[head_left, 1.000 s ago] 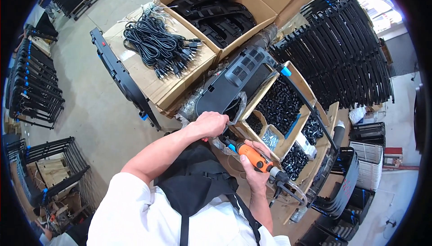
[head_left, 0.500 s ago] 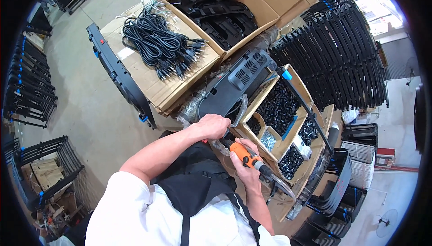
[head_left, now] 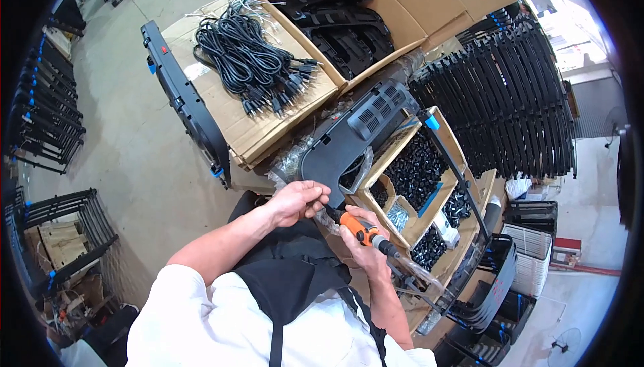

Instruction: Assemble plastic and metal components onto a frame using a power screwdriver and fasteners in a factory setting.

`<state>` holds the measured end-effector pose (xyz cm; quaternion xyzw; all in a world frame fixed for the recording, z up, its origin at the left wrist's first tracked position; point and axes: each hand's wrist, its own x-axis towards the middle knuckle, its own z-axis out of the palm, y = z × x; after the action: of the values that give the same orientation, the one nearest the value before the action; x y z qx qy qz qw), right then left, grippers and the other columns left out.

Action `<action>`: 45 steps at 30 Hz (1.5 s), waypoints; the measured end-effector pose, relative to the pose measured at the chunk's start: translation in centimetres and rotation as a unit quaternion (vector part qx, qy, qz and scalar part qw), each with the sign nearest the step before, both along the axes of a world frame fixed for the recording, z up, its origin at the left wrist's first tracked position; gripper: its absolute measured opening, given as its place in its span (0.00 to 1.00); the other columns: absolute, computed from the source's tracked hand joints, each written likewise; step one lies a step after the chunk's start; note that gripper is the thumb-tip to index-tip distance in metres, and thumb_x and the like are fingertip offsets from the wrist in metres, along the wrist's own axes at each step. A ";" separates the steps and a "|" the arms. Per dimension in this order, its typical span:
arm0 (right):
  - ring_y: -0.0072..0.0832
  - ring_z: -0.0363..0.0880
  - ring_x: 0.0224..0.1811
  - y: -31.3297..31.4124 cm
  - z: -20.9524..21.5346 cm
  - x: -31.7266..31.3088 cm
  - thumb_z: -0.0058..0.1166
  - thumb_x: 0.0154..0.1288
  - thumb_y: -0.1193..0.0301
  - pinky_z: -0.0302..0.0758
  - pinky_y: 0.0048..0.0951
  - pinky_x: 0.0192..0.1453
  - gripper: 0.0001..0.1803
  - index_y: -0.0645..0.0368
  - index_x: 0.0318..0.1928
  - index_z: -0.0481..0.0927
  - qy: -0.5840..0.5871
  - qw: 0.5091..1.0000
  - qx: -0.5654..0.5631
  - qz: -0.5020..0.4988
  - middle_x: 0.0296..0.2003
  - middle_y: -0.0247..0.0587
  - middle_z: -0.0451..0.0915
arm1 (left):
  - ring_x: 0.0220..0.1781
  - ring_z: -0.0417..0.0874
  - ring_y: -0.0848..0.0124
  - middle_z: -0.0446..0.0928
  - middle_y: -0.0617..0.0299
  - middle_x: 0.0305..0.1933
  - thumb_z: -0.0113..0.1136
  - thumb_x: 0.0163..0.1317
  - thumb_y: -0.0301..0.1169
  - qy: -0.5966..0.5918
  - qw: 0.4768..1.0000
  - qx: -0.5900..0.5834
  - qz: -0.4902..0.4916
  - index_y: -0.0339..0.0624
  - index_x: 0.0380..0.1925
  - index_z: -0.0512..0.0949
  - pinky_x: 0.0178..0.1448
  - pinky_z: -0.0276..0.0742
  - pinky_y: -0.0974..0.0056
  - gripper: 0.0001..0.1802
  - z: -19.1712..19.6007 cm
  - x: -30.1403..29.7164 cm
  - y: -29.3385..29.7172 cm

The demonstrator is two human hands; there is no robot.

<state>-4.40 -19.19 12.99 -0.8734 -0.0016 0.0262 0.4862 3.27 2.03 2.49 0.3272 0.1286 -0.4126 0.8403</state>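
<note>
Orange-handled screwdriver point(head_left: 362, 231) gripped, tilted down-right, black vented plastic panel point(head_left: 355, 137) — lying diagonally across cartons

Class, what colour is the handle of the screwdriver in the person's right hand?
Orange screwdriver handle, head view.

**A factory assembly floor**

This is a workshop: bare concrete floor point(head_left: 134, 159), open cardboard boxes point(head_left: 376, 5) of black plastic parts, a bundle of power cables point(head_left: 248, 58), bins of small black pieces point(head_left: 416, 169), and stacked black racks point(head_left: 516, 92).
</note>
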 end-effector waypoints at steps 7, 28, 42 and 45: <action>0.32 0.89 0.52 0.4 1.3 0.4 0.72 0.61 0.75 0.83 0.33 0.59 0.26 0.58 0.60 0.82 0.009 1.000 -0.002 -0.004 0.51 0.46 0.88 | 0.25 0.71 0.80 0.75 0.70 0.28 0.59 0.80 0.39 -0.028 0.996 0.071 -0.040 0.41 0.48 0.81 0.26 0.63 0.72 0.13 -0.3 -3.6 -0.1; 0.38 0.83 0.62 1.1 2.1 -0.3 0.67 0.64 0.82 0.77 0.41 0.72 0.30 0.63 0.66 0.71 -0.019 0.975 0.219 -0.031 0.60 0.54 0.83 | 0.32 0.76 0.77 0.78 0.68 0.36 0.58 0.80 0.41 0.068 0.996 -0.025 0.057 0.42 0.47 0.80 0.35 0.74 0.72 0.13 -0.9 -4.1 -0.5; 0.38 0.81 0.65 1.9 1.3 0.9 0.65 0.64 0.83 0.75 0.41 0.74 0.30 0.62 0.65 0.71 0.002 0.982 0.186 0.003 0.62 0.53 0.81 | 0.33 0.74 0.77 0.76 0.69 0.36 0.55 0.82 0.39 0.154 0.979 -0.090 0.097 0.43 0.47 0.79 0.36 0.77 0.74 0.11 -1.8 -3.1 -0.9; 0.38 0.80 0.65 1.6 1.2 1.0 0.65 0.64 0.83 0.74 0.42 0.74 0.30 0.62 0.66 0.70 0.001 0.984 0.179 0.013 0.62 0.53 0.80 | 0.33 0.75 0.77 0.76 0.69 0.37 0.55 0.82 0.39 0.167 0.977 -0.086 0.099 0.42 0.48 0.79 0.36 0.77 0.73 0.12 -1.8 -2.9 -0.9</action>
<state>-3.40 -17.55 14.22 -0.7724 -0.0173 0.0332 0.6340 0.37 1.15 0.69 0.1661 0.2633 -0.3862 0.8683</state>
